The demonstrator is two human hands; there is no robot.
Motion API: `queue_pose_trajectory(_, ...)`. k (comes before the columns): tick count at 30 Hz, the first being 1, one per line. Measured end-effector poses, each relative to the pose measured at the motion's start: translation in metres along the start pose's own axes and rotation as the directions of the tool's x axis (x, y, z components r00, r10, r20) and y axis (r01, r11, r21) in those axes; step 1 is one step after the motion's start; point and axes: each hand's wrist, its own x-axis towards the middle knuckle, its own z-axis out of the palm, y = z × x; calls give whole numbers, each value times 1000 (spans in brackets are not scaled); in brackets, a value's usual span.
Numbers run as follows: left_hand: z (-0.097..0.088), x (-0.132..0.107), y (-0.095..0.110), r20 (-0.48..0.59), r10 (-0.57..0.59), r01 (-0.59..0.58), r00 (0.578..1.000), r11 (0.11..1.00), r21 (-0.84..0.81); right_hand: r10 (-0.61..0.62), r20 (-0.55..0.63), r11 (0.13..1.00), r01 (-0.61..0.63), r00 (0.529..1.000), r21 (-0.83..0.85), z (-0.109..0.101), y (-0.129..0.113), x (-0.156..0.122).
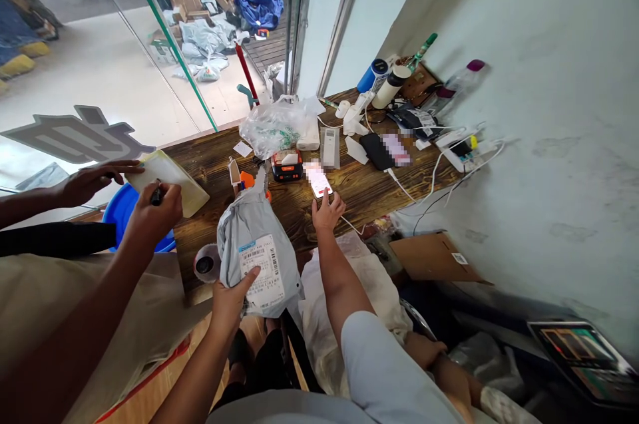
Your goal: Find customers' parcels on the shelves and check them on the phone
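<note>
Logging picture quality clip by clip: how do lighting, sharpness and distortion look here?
Head view: bright pavement outside nearly washes out, the lower right falls dark; head view: pixelation covers part of the phone; head view: small print on the parcel label is hard to read; head view: wide-angle stretching towards the edges.

The parcel (pixel 254 217) is silver-grey, its label (pixel 270 271) white with black print and a blue patch. The phone (pixel 322 188) glows white, pink and red. Brown streaky grain patterns the worktop (pixel 202 159); the flask (pixel 384 94) is cream, black-capped.
</note>
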Motion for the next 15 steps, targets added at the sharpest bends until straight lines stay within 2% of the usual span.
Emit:
queue_pose_trajectory(6,-22,2,-20,-24,-61,64,998,991,114,-4,38,1000,5,999,-14,-2,-2,-1)
queue_pose_trajectory(9,-47,-2,-34,-53,-66,78,996,955,287,-40,49,999,41,998,-14,-3,-4,3)
queue_pose_trajectory(12,-77,-4,-50,-54,-90,105,994,883,457,-72,61,997,72,996,-6,-4,-7,19)
queue_pose_trajectory(15,-97,-8,-62,-12,-113,104,994,858,503,-30,95,1000,30,995,-1,-5,-10,42)
